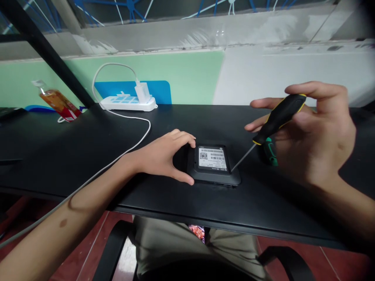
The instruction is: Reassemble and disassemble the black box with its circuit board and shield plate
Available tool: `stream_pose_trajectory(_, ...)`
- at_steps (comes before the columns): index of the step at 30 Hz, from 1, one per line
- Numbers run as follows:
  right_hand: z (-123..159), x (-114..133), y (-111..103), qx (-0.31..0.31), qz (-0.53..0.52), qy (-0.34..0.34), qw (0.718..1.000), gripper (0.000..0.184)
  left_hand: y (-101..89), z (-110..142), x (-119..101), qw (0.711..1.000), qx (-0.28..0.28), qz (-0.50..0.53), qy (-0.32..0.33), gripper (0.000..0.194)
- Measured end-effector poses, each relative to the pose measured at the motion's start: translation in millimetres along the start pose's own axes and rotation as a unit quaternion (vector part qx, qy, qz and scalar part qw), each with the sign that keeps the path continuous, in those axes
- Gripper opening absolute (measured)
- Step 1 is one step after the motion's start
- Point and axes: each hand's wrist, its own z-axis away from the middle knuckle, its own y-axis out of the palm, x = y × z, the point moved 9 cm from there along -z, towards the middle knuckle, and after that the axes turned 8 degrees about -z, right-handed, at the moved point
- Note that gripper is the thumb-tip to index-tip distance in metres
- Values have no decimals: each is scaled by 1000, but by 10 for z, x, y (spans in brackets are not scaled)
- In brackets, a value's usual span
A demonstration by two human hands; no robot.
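A flat black device with a white barcode label lies on the black table. Thumb and fingers of my left hand grip its left edge and hold it against the tabletop. In my right hand is a screwdriver with a black and yellow handle, held at a slant. Its thin metal shaft points down and left, and the tip meets the device near the label's lower right corner. A screw there is too small to make out. Behind the right hand lies a green and black handled tool, partly hidden.
A white power strip with a plugged-in charger stands against the wall. Its white cable loops over the table and past my left forearm. A tilted bottle is at the far left, by a black slanted post.
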Motion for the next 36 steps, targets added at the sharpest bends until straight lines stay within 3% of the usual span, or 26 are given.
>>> stream_pose_trajectory(6,-15,111,-55,3,117,-108,987,35,3,9,1,1000,0,3,4,76)
stream_pose_trajectory(9,2,79,-69,-18,87,-63,994,20,3,14,-2,1000,-1,1,7,75)
stream_pose_trajectory(13,52,76,-43,-43,34,-15,998,24,4,13,-6,1000,-1,0,6,75)
stream_pose_trajectory(20,52,164,-21,-15,156,-75,985,35,-4,9,-12,1000,-2,-6,8,76)
stream_pose_trajectory(25,68,68,-9,-14,58,0,998,31,2,9,-11,1000,-2,-5,5,76)
stream_pose_trajectory(28,72,49,27,-3,26,5,1000,27,1,7,-15,1000,-3,-2,7,75)
stream_pose_trajectory(32,57,36,73,31,42,-9,999,29,1,10,-9,1000,0,-4,5,75)
stream_pose_trajectory(36,42,57,20,19,112,-25,993,34,0,18,-6,1000,0,-5,5,76)
